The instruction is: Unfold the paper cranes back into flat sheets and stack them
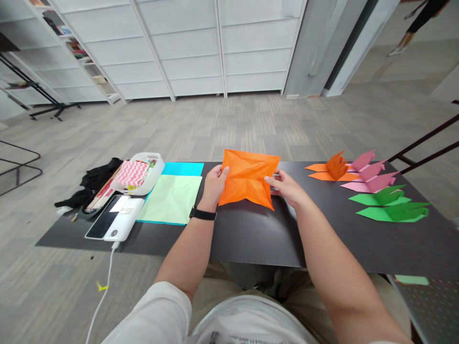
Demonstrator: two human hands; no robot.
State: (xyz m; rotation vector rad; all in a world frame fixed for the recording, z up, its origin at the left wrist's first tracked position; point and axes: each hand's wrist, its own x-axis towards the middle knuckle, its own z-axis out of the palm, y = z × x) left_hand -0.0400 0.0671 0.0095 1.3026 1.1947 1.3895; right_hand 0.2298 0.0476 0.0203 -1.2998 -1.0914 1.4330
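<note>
A creased orange sheet of paper [247, 177] is held up a little above the dark table, its corners bent and its surface marked with fold lines. My left hand [214, 184] grips its left edge, thumb on top and the fingers behind. On the opposite edge, my right hand [285, 185] pinches the paper between thumb and fingers. Left of my hands lies a light green stack of paper [172, 198] on top of blue paper [184, 168]. Folded orange [328, 169], pink [371, 174] and green paper figures [390, 205] stand in a group at the right.
On the left of the table [251, 243] are a white basket [154, 177], a phone [103, 222], a white power bank [124, 220] with a cable [103, 296], and black cloth [98, 174]. White cabinets [186, 48] line the back. A person's legs [412, 36] show far right.
</note>
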